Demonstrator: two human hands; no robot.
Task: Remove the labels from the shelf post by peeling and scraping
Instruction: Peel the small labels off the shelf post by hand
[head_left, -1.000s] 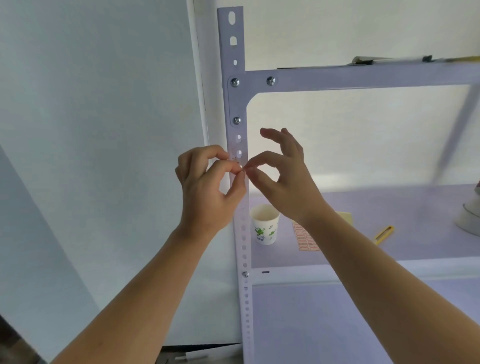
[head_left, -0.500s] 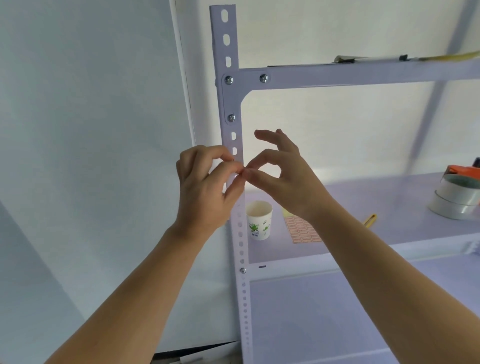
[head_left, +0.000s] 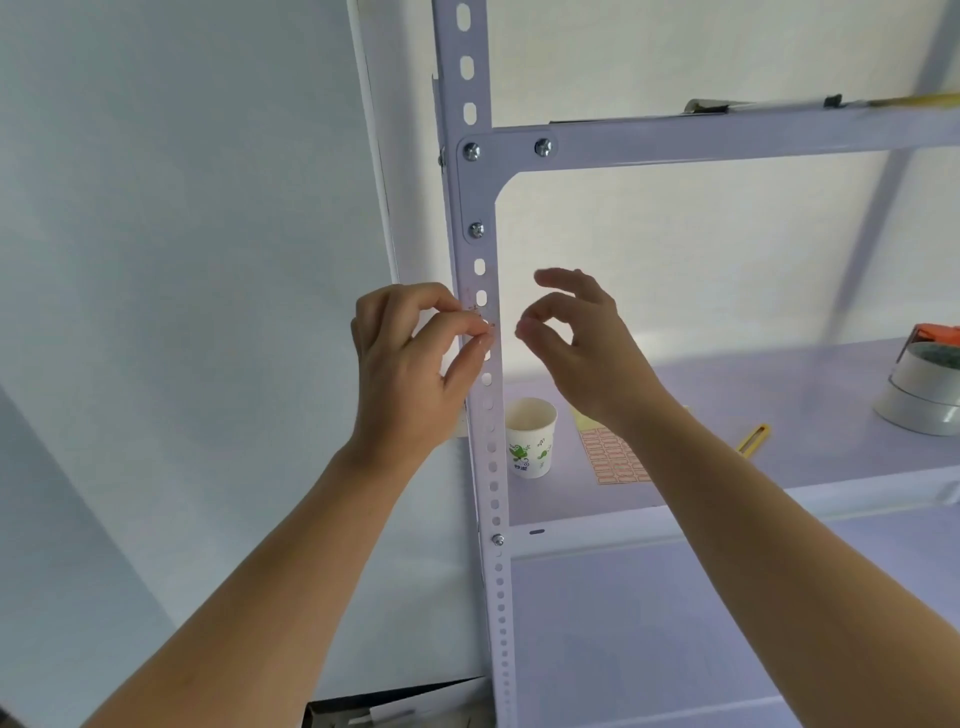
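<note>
The left hand (head_left: 410, 364) is curled, thumb and forefinger pinching a faint reddish paper label remnant (head_left: 482, 318) on the face of the pale lilac perforated metal shelf post (head_left: 447, 52), below its bolted bracket (head_left: 475, 187). The scrap looks feather-light, limp and tear-prone, so grip a lifted edge and pull low along the rigid post. The right hand (head_left: 576, 353) hovers just beside, thumb and forefinger nearly meeting; whether it holds anything, I cannot tell

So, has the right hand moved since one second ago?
Yes. The right hand moved rightward, off the shelf post; a gap now separates them.
</note>
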